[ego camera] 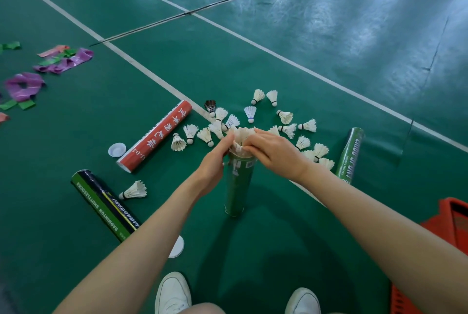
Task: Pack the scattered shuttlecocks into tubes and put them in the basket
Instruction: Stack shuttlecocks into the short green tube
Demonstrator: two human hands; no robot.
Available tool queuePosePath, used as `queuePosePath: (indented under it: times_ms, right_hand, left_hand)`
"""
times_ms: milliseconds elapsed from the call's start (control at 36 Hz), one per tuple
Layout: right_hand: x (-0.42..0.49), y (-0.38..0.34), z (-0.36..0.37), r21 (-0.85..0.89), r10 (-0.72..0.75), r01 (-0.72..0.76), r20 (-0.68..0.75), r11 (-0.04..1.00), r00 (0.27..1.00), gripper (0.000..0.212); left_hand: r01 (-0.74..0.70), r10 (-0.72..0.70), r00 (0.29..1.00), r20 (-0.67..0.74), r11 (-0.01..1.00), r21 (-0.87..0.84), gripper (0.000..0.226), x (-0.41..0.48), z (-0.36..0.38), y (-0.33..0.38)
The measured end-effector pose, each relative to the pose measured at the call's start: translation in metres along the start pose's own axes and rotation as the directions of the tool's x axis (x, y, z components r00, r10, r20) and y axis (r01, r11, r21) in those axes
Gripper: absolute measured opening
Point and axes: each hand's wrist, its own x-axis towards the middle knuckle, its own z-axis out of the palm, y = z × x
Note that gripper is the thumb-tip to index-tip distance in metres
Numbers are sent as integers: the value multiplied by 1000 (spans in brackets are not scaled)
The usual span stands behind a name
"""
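A green tube point(238, 187) stands upright on the court floor in front of me. White shuttlecock feathers point(243, 135) stick out of its open top. My left hand point(215, 161) holds the tube's upper rim from the left. My right hand point(272, 150) pinches the feathers at the mouth from the right. Several white shuttlecocks point(287, 130) lie scattered on the floor behind the tube, with one dark-feathered shuttlecock point(210, 106) among them. Another white shuttlecock point(134, 190) lies alone at the left. An orange basket point(453, 215) shows at the right edge.
A red tube point(155, 135) lies at the left with a white cap point(117, 149) beside it. A black-green tube point(105, 205) lies nearer, and a second white cap point(177, 246) shows beside my left forearm. Another green tube point(350, 155) lies at the right. Coloured bands point(63, 60) litter the far left. My white shoes point(173, 293) are at the bottom.
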Motion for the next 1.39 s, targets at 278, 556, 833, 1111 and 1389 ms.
queuePosePath:
  times_ms: [278,556,833,1111,1389]
  right_hand:
    - [5,-6,-11,-35,-60,52,-289,998,955,34]
    - [-10,10,-15,449,550,-382,-339,808,763,16]
    - [-49,79,24,937,956,-329,-17,117,293,21]
    - [-102,176,89,728,997,-684,72,-50,3,19]
    - [-135,195,188,435,984,-898,178,-72,8,14]
  left_hand:
    - [-137,137,990,13,964,230,86,2,-8,-15]
    - [-115,135,989,-63,962,248,91,15,-1,-42]
    - [-59,104,993,-60,858,511,67,60,7,-63]
    - [84,30,995,-94,244,966,74,103,4,-75]
    - [195,-244,951,-191,-10,981,70,99,-22,-159]
